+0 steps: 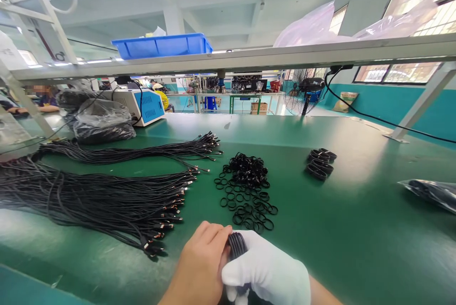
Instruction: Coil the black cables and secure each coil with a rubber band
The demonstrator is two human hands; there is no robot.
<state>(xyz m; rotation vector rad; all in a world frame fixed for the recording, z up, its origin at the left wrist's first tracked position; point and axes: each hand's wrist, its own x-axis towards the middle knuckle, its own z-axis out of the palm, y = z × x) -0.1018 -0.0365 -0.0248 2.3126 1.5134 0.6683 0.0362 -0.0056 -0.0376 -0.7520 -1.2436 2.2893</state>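
Near the front of the green table, a coiled black cable (237,245) is held between both hands. My left hand (204,262) is bare and closed around the coil's left side. A white glove covers my right hand (267,267), whose fingers wrap the coil from the right, thumb across its front. The lower part of the coil is hidden by the hands. Just beyond them lies a pile of small black rings (247,172), with loose ones spread toward me. To the left, black cables (117,198) lie in a wide bundle, their metal-tipped connectors pointing right.
Behind that bundle is a second cable bundle (135,154). Several coiled cables (320,163) sit at right, and a plastic-bagged item (429,193) lies at the right edge. A blue-and-white machine (147,105) and filled plastic bags (103,119) stand back left. An overhead shelf (242,60) carries a blue bin (164,46).
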